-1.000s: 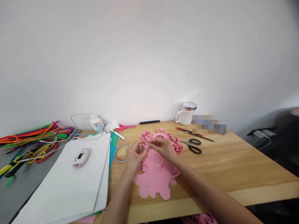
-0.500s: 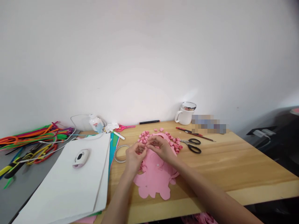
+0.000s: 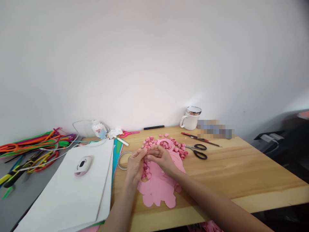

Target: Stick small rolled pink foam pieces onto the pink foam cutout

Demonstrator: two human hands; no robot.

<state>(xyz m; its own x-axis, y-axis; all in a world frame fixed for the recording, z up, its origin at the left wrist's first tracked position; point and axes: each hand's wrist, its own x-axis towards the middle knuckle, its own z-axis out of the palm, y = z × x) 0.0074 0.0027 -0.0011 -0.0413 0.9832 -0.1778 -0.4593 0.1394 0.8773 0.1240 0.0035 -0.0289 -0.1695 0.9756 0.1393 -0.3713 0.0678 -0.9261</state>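
Both hands meet above a pink paper cutout (image 3: 156,187) with scalloped edges. My left hand (image 3: 136,161) is closed, thumb and fingers pinched together. Against its fingertips press the bent fingers of my right hand (image 3: 160,158), also closed in a pinch. Whatever lies between them is too small and too covered to make out. Small curled pink paper pieces (image 3: 182,151) lie around and behind the hands, some inside a pink paper ring (image 3: 171,144). Left of my left hand is a roll of tape (image 3: 120,163). Black-handled scissors (image 3: 200,151) rest to the right of the curls.
White sheets (image 3: 65,190) with a small white device (image 3: 83,165) cover the left side. Colourful pipe cleaners (image 3: 36,143) and pliers (image 3: 23,170) lie farther left. Along the wall stand a white bottle (image 3: 98,130) and a lidded mug (image 3: 191,120). A black marker (image 3: 154,127) and pencils (image 3: 201,139) lie behind.
My right hand has shifted slightly left and down, its fingers now overlapping the left hand's fingertips. More of the pink ring and curls behind it shows.
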